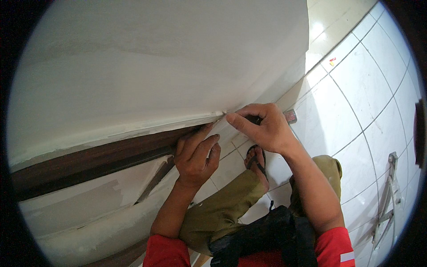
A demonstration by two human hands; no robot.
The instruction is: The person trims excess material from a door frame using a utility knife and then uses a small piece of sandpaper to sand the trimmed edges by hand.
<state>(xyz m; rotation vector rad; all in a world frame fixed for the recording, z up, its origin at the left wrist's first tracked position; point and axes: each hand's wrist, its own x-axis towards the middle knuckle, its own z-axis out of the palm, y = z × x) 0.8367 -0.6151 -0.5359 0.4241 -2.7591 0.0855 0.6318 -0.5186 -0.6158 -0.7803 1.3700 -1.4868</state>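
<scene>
My right hand (pixel 266 127) is closed in a pinch, thumb and forefinger meeting at the end of a pale, rough edge strip (pixel 147 127) along the white wall panel (pixel 147 75). Inside its curled fingers a dark object (pixel 255 119) shows in part, and a reddish, blunt end (pixel 290 116) sticks out behind the hand. Whether these are one tool I cannot tell. Just below, my left hand (pixel 195 158) has its forefinger stretched up against the dark brown wooden frame (pixel 102 147). Its other fingers are loosely bent, with nothing visible in them.
A pale lower panel (pixel 89 200) sits beneath the frame. White floor tiles (pixel 351 102) spread to the right, with a metal stepladder (pixel 388 204) at the lower right and a small red-and-yellow scrap (pixel 332 61) farther off. My sandalled foot (pixel 255 161) stands near the wall.
</scene>
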